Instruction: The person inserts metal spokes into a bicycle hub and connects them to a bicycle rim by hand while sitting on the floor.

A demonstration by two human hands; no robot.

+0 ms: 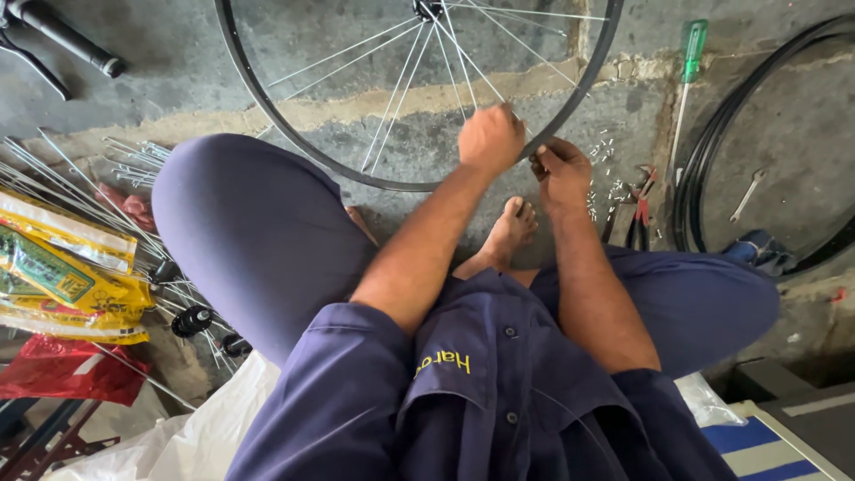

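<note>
The left hand (pixel 491 138) pinches a thin steel spoke (pixel 472 76), fingers bunched just inside the black rim (pixel 307 142) of the bicycle wheel. Just right of it, the right hand (pixel 561 174) curls at the rim's outer edge, fingertips pressed together; what they grip is hidden. Both forearms reach forward over navy trousers. Beyond the right fingers lie small shiny nipples (pixel 604 151), red-handled pliers (pixel 641 200) and a green-handled screwdriver (pixel 688 76) on rough concrete
</note>
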